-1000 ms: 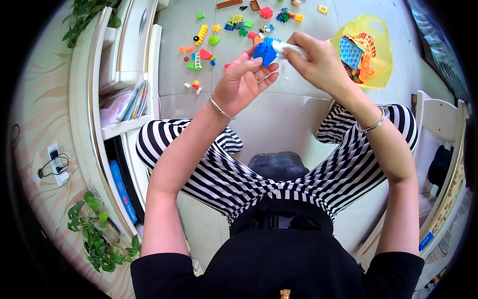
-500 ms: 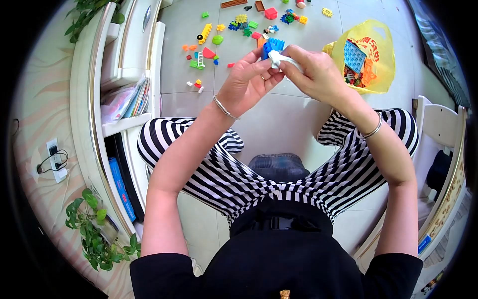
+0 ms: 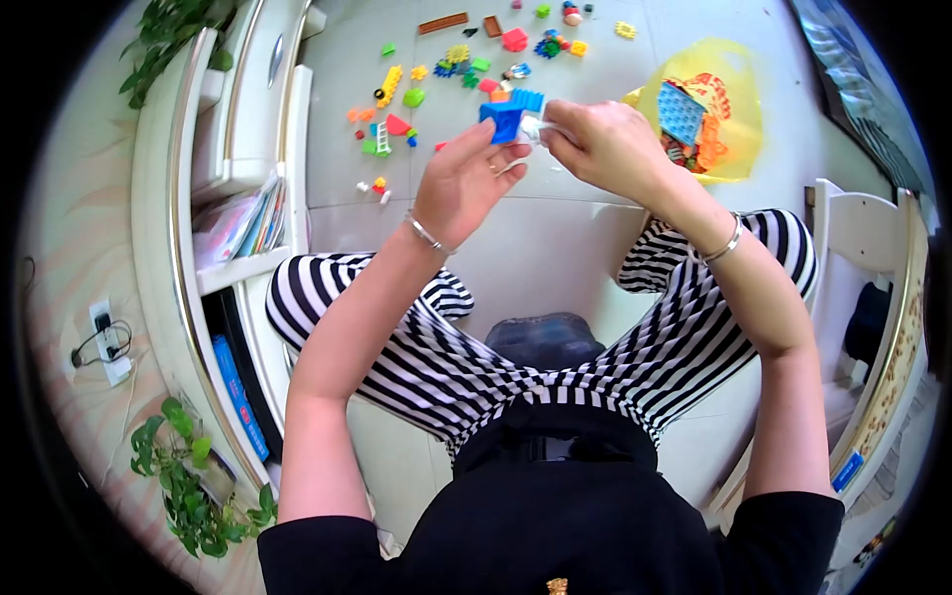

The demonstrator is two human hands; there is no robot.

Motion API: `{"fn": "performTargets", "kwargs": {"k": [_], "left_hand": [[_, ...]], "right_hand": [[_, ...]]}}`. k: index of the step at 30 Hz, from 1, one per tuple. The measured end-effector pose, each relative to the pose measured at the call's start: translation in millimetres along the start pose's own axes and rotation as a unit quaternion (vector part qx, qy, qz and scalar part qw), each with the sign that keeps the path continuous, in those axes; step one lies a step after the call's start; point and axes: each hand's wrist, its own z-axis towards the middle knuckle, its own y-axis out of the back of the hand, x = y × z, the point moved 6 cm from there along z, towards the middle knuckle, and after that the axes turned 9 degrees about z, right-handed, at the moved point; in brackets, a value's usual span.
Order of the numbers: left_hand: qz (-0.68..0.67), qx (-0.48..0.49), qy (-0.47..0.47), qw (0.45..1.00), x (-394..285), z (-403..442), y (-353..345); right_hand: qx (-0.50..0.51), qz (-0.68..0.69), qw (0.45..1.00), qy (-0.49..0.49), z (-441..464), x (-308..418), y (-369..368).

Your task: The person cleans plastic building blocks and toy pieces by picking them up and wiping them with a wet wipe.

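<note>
Between the thumb and fingers of my left hand [image 3: 461,183] is a blue toy block [image 3: 502,123], tilted so that a hollow-looking side shows. A lighter blue ridged piece [image 3: 527,99] appears just behind it; I cannot tell whether the two are joined. My right hand [image 3: 617,147] pinches a crumpled white cloth [image 3: 532,130] against the block's right side. Both hands are raised above the floor in front of me, and the right fingertips are partly hidden.
Loose toy pieces, among them a yellow one with a wheel [image 3: 389,86] and a red one [image 3: 398,125], lie scattered over the tiled floor. A yellow plastic bag [image 3: 739,139] of blocks stands at right. A white cabinet [image 3: 162,188] is left, a white chair [image 3: 855,223] right.
The blue block has turned and shifted left, showing more of its side. My hands have moved slightly apart, with the white cloth still in the right one. The whole view has shifted a little.
</note>
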Motion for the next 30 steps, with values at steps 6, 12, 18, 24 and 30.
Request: {"fn": "performTargets", "kwargs": {"k": [6,12,18,24,30], "left_hand": [[0.223,-0.016,-0.061,0.973,-4,9,-22],[0.373,-0.006,-0.072,0.925,24,51,-58],[0.502,0.042,-0.109,0.857,55,113,-123],[0.574,0.023,-0.173,0.8,83,163,-149],[0.169,0.028,-0.124,0.978,69,120,-159]], "right_hand": [[0.01,0.192,0.977,-0.098,-13,-13,28],[-0.089,0.267,0.95,-0.138,-49,-51,77],[-0.157,0.198,0.949,-0.188,-74,-89,123],[-0.227,-0.008,0.963,-0.145,-85,-95,139],[-0.213,-0.041,0.965,-0.15,-76,-93,136]]}}
